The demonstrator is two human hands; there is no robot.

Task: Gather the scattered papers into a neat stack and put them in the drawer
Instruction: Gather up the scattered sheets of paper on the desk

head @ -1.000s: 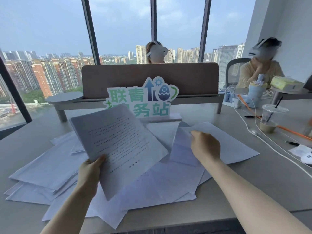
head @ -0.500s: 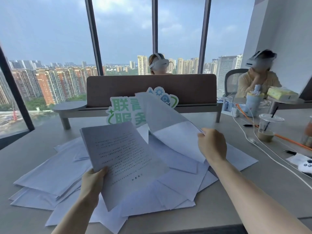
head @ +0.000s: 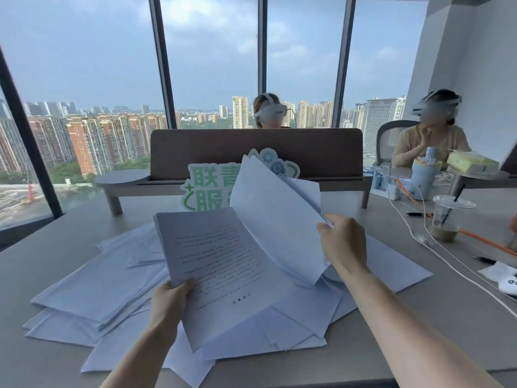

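step: gathering | left hand (head: 167, 301) grips printed stack (head: 223, 275) | right hand (head: 342, 242) pinches lifted sheets (head: 274, 219) above scattered papers (head: 92, 287) on counter (head: 419, 326) | next: lay sheets onto stack, square edges

The left hand (head: 167, 301) grips a printed sheaf (head: 223, 273) while the right hand (head: 342, 242) pinches blank sheets (head: 274, 219) above scattered papers (head: 92, 289).

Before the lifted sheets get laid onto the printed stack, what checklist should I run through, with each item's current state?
1. Left hand grips the printed stack: ok.
2. Right hand pinches the lifted sheets: ok.
3. Lifted sheets aligned with the stack: not ok, tilted up and fanned.
4. Loose papers on the desk all gathered: not ok.
5. Drawer open and ready: cannot tell, not in view.
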